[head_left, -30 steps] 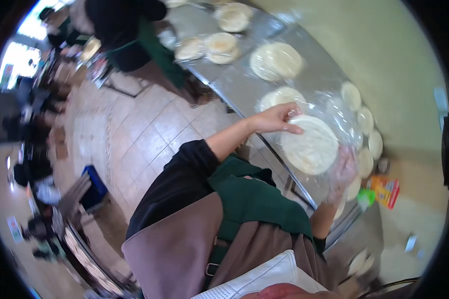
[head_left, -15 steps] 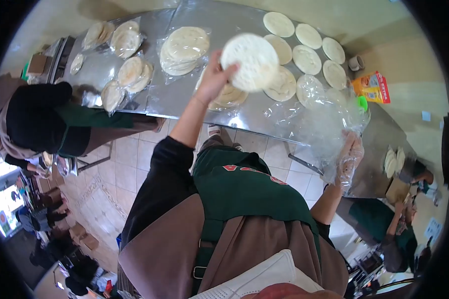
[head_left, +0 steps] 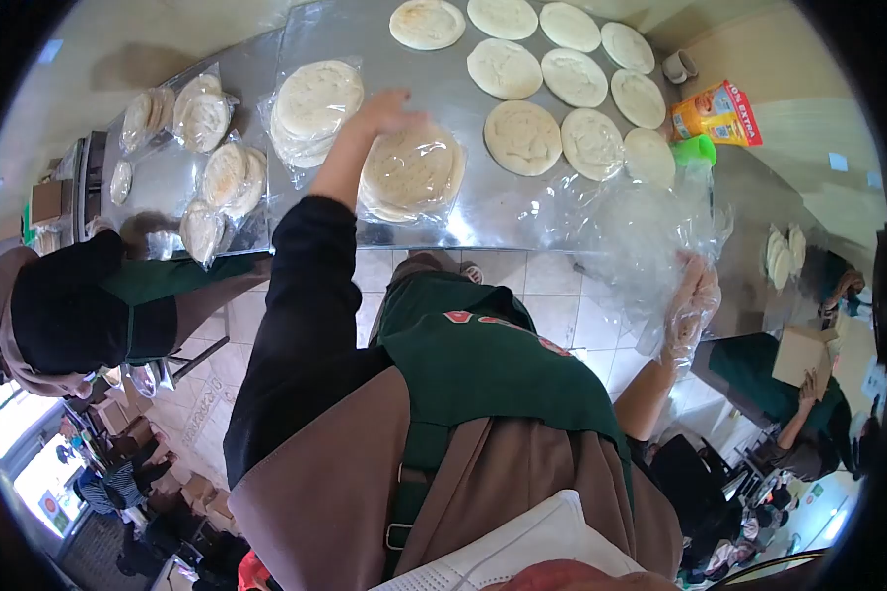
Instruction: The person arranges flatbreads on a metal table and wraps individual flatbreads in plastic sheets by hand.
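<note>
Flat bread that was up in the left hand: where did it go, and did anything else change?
The left hand let go of it and is empty now. A flat bread now lies at the table's far side, where it looked bare before; probably that one. The right hand still holds the clear plastic, and the other breads stayed put.

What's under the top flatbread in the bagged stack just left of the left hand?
Edges of more flatbreads show beneath the top flatbread; their middles are covered, their number unclear.

Left hand (head_left: 388,111) near bagged flatbreads (head_left: 411,175)
</note>
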